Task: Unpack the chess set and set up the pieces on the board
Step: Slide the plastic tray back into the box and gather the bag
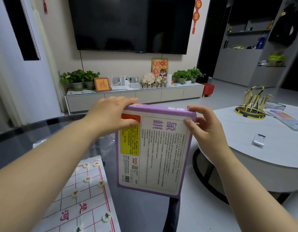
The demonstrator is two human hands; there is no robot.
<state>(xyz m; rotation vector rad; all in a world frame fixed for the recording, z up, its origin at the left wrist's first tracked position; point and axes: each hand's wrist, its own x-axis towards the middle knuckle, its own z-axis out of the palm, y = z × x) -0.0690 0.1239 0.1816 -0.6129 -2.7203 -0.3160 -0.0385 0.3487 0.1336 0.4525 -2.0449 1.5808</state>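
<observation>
The box (155, 153), gripped at its far corners by the left hand (109, 114) and the right hand (208, 131), shows its back upside down. Two big purple characters, 象棋, stand just beside the right thumb, toward the left hand. The columns of small black print under them are too fine to read, as is the print on the yellow panel (129, 141) below the left thumb. A barcode (126, 179) sits at the near corner, well away from both grips. Under the left forearm, the board (88, 203) bears red 楚河, turned sideways. The characters on the pieces (106, 217) are too small to tell. Beyond the left hand, a frame (102, 84) shows 福 on orange.
</observation>
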